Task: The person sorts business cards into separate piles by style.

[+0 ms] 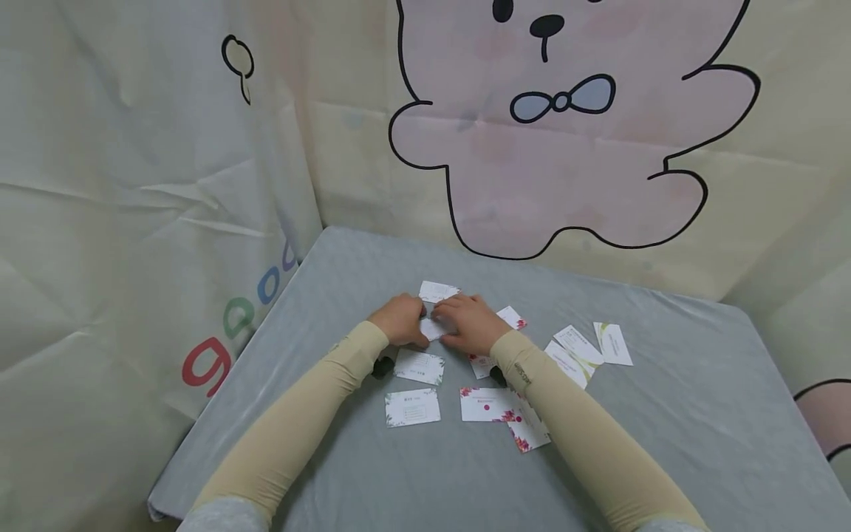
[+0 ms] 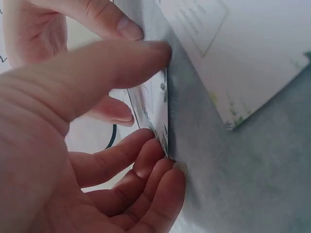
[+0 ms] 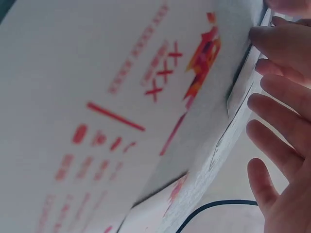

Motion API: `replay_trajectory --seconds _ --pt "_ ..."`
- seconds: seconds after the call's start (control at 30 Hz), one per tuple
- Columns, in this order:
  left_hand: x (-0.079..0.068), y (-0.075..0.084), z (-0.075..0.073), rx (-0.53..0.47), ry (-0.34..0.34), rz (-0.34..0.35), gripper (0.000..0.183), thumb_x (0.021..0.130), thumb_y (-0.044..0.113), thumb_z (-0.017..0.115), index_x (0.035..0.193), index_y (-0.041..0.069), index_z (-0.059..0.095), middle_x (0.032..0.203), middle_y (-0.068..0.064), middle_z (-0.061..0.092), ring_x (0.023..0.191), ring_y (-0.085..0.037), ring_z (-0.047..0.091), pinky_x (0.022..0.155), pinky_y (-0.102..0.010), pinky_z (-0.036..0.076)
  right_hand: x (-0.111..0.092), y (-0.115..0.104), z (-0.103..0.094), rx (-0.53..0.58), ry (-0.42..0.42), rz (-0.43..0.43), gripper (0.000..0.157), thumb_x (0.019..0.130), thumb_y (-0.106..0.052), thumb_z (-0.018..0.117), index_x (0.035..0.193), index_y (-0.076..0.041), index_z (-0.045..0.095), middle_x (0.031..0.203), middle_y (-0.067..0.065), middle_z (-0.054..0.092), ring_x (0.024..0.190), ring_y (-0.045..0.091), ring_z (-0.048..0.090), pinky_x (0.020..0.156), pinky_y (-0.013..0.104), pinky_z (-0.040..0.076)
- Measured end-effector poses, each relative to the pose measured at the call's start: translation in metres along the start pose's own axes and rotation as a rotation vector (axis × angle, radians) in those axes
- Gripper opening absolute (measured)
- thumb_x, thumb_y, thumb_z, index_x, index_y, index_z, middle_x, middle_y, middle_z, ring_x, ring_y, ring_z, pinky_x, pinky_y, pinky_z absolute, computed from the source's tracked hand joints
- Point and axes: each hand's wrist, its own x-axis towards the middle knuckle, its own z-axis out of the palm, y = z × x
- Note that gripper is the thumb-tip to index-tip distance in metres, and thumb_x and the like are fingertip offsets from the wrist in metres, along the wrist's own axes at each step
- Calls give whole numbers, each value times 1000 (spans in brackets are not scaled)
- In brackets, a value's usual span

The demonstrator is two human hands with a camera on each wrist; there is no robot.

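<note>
A white business card with leafy print is between my two hands, low over the table. My left hand pinches it, thumb on one edge and curled fingertips at the other, as the left wrist view shows. My right hand is at the card's right side, its fingers fairly straight and spread; whether they touch the card is unclear. Another white card lies just beyond both hands. Nearer me lie two green-leaf cards, the upper one and the lower one.
Several red-flowered cards, among them one lying crosswise, lie near and partly under the right forearm. Three cards with yellow-green trim, including an outer one, are farther right. Grey cloth covers the table; printed curtains hang behind and beside it.
</note>
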Motion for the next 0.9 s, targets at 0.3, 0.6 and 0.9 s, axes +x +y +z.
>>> replay_trajectory --seconds 0.3,0.6,0.9 --pt "17 -13 -12 65 -10 75 59 82 23 92 132 3 69 128 -17 63 117 -33 61 103 -44 54 6 5 -4 -8 -10 58 53 98 -38 79 144 -15 67 147 7 68 141 30 59 118 60 43" --pt "67 -23 -17 59 -44 60 56 93 21 86 144 8 65 158 -17 49 145 -37 52 119 -44 47 29 29 -10 64 9 263 67 98 -33 81 155 -7 57 156 15 62 147 35 56 123 51 44" --pt "81 -26 -18 57 -88 27 68 94 22 84 154 7 56 154 -17 55 143 -35 53 119 -43 47 38 37 -6 146 -17 278 58 99 -26 80 150 -6 61 147 15 66 140 32 60 120 49 47"
